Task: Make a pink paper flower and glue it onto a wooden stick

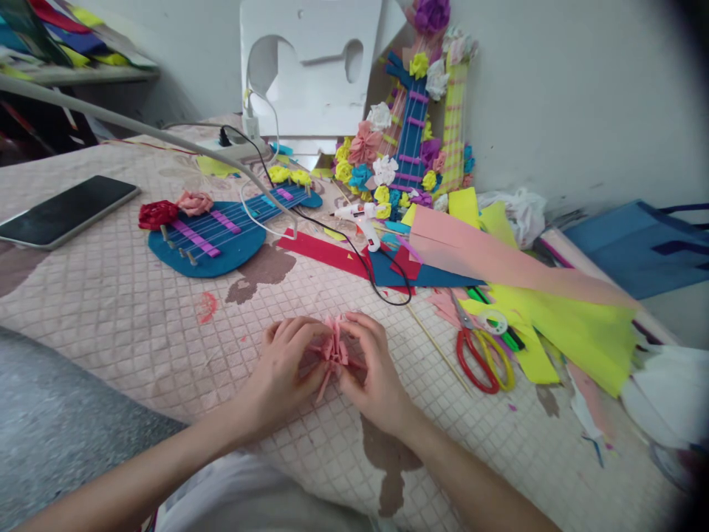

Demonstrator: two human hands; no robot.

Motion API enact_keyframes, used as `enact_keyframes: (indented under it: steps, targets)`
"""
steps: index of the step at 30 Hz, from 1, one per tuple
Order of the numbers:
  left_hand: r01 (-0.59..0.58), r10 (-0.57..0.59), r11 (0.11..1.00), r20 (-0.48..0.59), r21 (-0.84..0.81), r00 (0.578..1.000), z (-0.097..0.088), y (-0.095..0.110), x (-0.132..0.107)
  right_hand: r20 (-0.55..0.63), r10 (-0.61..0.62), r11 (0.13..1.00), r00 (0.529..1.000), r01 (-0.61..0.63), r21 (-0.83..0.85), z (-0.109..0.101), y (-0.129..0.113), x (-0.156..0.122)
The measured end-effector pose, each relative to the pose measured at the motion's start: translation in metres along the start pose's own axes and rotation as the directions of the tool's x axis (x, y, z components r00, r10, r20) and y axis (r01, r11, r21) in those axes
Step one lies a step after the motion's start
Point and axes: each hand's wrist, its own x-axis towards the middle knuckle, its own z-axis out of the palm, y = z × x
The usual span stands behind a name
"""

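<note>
Between my two hands, just above the tablecloth, is a pink paper flower (334, 346) with folded, pointed petals. My left hand (288, 362) pinches its left side with thumb and fingers. On the other side my right hand (370, 369) grips it, thumb at the bottom edge and fingers at the top. Beyond the hands lies a blue guitar-shaped craft piece (221, 236) with strings, purple strips and a red paper flower (158, 215) and a pink one (195, 202) on it.
To the right lie red and yellow-handled scissors (481, 358), a wooden stick (437, 347) and yellow sheets (570, 325). A white glue gun (362, 222) with a black cord sits ahead. A phone (69, 210) rests at left. Decorated paper guitars (410, 137) lean on the wall.
</note>
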Motion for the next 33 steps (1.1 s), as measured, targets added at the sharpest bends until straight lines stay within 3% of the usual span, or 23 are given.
enact_keyframes:
  steps: [9, 16, 25, 33]
  targets:
    - [-0.006, 0.006, 1.000, -0.005, 0.008, 1.000, 0.001, -0.001, 0.000, -0.001, 0.005, 1.000, 1.000, -0.005, 0.012, -0.001, -0.001, 0.000]
    - [0.014, -0.014, 1.000, -0.009, -0.009, 1.000, 0.000, 0.001, 0.000, -0.142, -0.003, 0.999, 0.990, -0.003, -0.043, -0.014, -0.001, -0.012]
    - [0.011, -0.011, 1.000, -0.005, 0.001, 1.000, 0.001, 0.001, -0.001, -0.056, -0.116, 0.985, 0.992, 0.107, -0.137, -0.013, 0.002, -0.021]
    - [-0.031, 0.030, 1.000, 0.014, 0.008, 0.999, -0.002, 0.000, 0.000, 0.006, -0.132, 0.970, 0.991, 0.130, -0.207, -0.012, 0.000, -0.019]
